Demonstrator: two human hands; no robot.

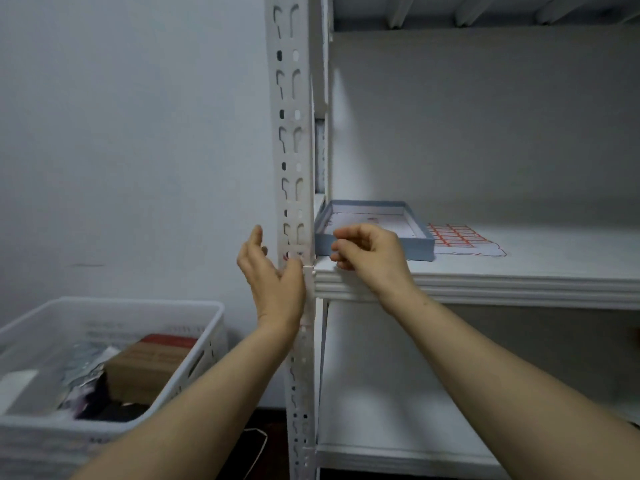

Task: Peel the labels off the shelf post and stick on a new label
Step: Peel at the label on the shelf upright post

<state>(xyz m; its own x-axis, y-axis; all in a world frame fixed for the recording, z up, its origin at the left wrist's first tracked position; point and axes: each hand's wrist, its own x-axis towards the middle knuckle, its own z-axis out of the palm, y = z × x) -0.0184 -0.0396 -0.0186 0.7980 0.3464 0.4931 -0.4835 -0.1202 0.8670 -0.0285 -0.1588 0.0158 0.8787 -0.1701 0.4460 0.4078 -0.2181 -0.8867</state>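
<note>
Shelf post (292, 140): white slotted upright at the shelf's front left corner, straight ahead of me.
Label on the post (295, 251): a pale strip across the post face, level with the shelf board (485, 268); my left thumb sits at its lower edge. Whether it is an old one or fresh I cannot tell.
My left hand (273, 271): open, fingers spread and raised beside the post, thumb laid against the post face just under the label; grip apart, holding nothing.
My right hand (369, 249): in front of the shelf edge, just right of the post, fingertips drawn together as if pinching something small; whether anything is in the grip I cannot tell.
Label sheet (457, 237): red-bordered stickers lying flat on the shelf, just right of the blue tray (419, 244).
Step in hand, as I judge it: working the label at the post with the thumb.
Doing it well: keep my left thumb flat and slide it along the strip; if peeling, lift one corner first and pull low and slow along the post so it does not tear; if sticking, keep it square across the post and press from one end to the other.
Risk: slots in the post leave the strip unsupported, so it may wrinkle or rip there.
</note>
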